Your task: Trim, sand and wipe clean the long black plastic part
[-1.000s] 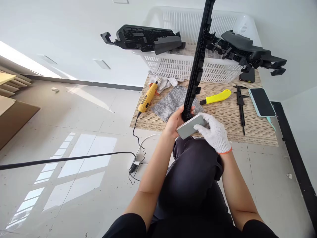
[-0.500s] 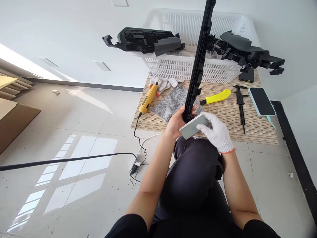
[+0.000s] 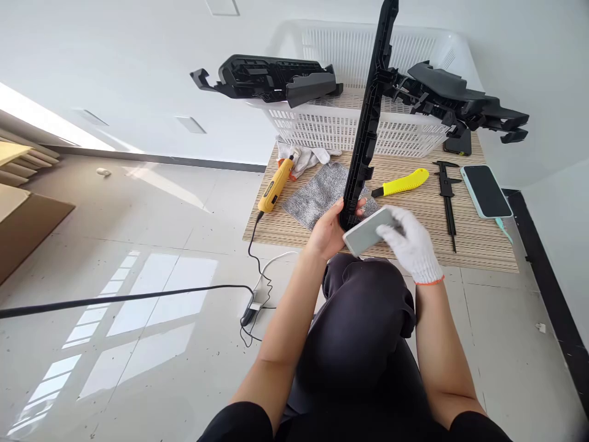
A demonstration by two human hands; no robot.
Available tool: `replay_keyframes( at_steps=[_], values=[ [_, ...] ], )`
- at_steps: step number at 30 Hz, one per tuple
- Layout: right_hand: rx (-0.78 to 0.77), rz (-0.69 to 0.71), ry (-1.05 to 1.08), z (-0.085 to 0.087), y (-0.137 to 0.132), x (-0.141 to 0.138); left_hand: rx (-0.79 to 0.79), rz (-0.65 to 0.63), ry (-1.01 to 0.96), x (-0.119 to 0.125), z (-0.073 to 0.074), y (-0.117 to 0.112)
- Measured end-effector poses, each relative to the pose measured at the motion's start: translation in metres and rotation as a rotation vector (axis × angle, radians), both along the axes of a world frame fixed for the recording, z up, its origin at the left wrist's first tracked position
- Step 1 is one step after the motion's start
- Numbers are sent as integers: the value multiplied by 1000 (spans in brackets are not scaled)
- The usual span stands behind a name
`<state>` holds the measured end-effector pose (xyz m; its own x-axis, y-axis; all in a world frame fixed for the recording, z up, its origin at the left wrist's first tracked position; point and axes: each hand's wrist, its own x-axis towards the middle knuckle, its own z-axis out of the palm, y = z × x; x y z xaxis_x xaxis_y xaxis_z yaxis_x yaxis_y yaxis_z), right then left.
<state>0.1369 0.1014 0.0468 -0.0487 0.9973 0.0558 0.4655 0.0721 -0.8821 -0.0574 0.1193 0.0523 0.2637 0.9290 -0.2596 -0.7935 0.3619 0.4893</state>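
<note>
Now | black strip (image 3: 370, 110) near-upright | left hand (image 3: 327, 232) gripping base | right hand (image 3: 413, 244) clutching grey block (image 3: 365, 232)

Left hand (image 3: 327, 230), gloved right hand (image 3: 411, 244), curled

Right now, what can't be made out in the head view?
All head view.
- Top of the long black trim piece: cut off by the upper edge.
- Its lower end: covered by the left hand and the grey block in the right hand.
- The dark flat object beside the basket: partly hidden by a black moulding.
- Markings on the caliper: too small.
</note>
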Motion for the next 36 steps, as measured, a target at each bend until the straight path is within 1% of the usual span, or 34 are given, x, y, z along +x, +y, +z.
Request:
replay_keyframes(
  at_steps=[1, 2, 3, 6, 7, 8, 10, 13, 15, 17, 19, 21, 23, 24, 25, 28, 29, 30, 32, 36],
  values=[
    [-22, 59, -18, 1, 1, -1, 6, 3, 4, 0, 0, 0],
    [-46, 75, 5, 1, 1, -2, 10, 6, 7, 0, 0, 1],
    [-63, 37, 75, 2, 2, -3, 9, 5, 7, 0, 0, 1],
    [-31, -226, 400, 3, 2, -4, -7, -6, -18, 0, 0, 2],
    [-15, -288, 474, 3, 2, -4, -14, -12, -30, 0, 0, 2],
    [-8, -312, 517, 4, 2, -3, -19, -18, -40, 0, 0, 2],
    [-28, -279, 544, 6, 2, -3, -12, -38, -55, -1, -1, 2],
    [-98, -179, 576, 9, 1, -1, 42, -72, -77, -2, -1, 2],
    [-129, -153, 607, 11, 0, -1, 64, -72, -63, -1, -1, 2],
    [-125, -193, 625, 12, -1, -2, 46, -49, 0, 0, -2, 2],
    [-94, -282, 651, 12, -2, -2, 30, -18, 81, 3, -4, 1],
    [-86, -379, 697, 11, -2, -2, 68, 1, 149, 5, -7, 0],
    [-111, -435, 750, 10, 0, -3, 145, -11, 207, 7, -11, -1],
    [-142, -424, 762, 11, 2, -5, 183, -25, 236, 8, -12, -1],
    [-190, -373, 758, 11, 6, -7, 215, -40, 263, 9, -13, -1],
    [-387, -92, 660, 13, 19, -20, 251, -63, 298, 10, -13, -1],
    [-420, -18, 626, 14, 23, -26, 249, -55, 294, 11, -12, -1],
    [-426, 27, 599, 14, 27, -31, 243, -42, 284, 11, -11, -1],
    [-370, 31, 561, 14, 32, -39, 234, -24, 265, 11, -8, -1],
    [-220, -61, 437, 9, 31, -43, 256, -53, 248, 12, -6, -1]
  ],
)
